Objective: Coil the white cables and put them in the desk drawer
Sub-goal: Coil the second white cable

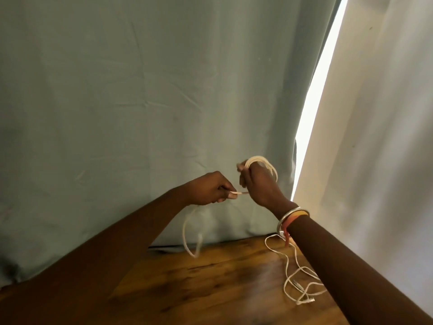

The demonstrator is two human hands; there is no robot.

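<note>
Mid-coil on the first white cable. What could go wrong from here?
1. The coil is only looped around the right hand; easing that hold could let the loops spring apart.
2. The free tail dangling below the left hand may kink as it feeds in.
3. The loose cable on the desk lies under the right forearm, which might snag it.

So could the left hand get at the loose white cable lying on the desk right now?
Probably not freely: the left hand is pinching the cable being coiled, and the right forearm crosses over the loose cable.
</note>
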